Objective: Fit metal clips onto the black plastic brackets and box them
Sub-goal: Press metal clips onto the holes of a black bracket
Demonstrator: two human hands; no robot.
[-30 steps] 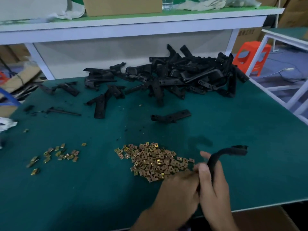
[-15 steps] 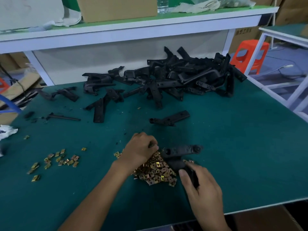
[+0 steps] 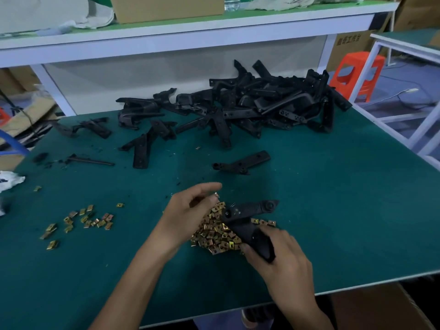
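My right hand [image 3: 283,256] grips a black plastic bracket [image 3: 247,217] by its lower end, and the bracket's upper arm reaches right over a heap of brass-coloured metal clips [image 3: 217,236] on the green table [image 3: 345,210]. Above the left side of that heap, my left hand [image 3: 190,210] pinches a small clip [image 3: 216,194] between thumb and fingers. A big pile of black brackets [image 3: 257,106] lies at the back of the table, and one single bracket [image 3: 240,162] lies apart in front of it.
A smaller scatter of clips [image 3: 81,221] lies at the left. Loose black brackets [image 3: 142,148] and a thin black rod [image 3: 90,160] lie left of centre. A cardboard box [image 3: 166,7] stands on the shelf behind. An orange stool [image 3: 357,72] stands beyond the table's right edge.
My left hand went from the bracket to the clip heap, then lifted slightly with a clip pinched. My right hand brought the bracket over the heap and holds it there.
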